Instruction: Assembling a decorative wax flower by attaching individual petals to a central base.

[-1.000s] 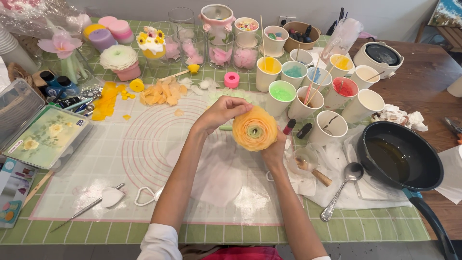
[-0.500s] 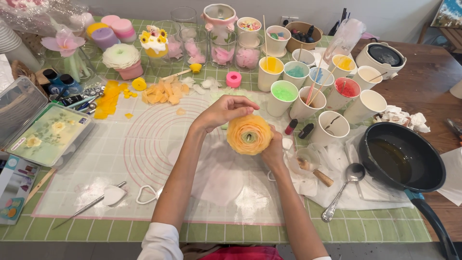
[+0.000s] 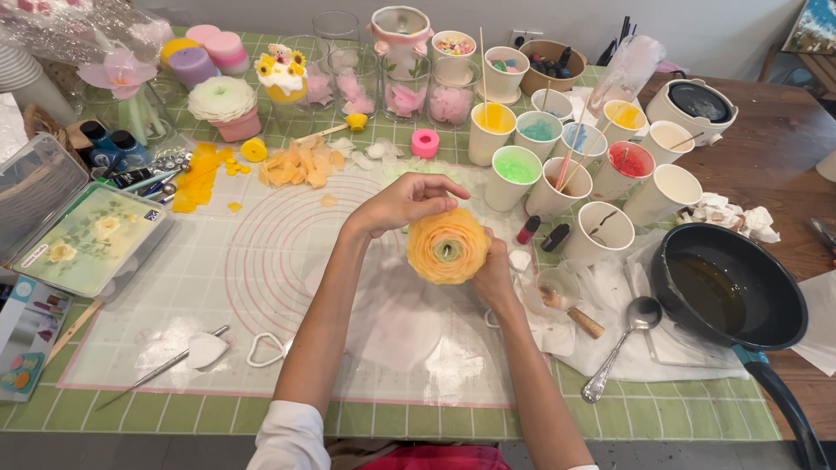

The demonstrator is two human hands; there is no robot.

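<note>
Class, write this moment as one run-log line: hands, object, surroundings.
left hand: curled over flower top | right hand: gripping its side | object: layered orange wax flower | below: translucent ringed work mat

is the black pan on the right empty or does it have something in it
Not empty: the black pan holds a shallow pool of dark, glossy liquid over its bottom.

Wooden table (image 3: 766,148) (right side bare): green checked cloth (image 3: 662,409), black pan (image 3: 727,287).
</note>
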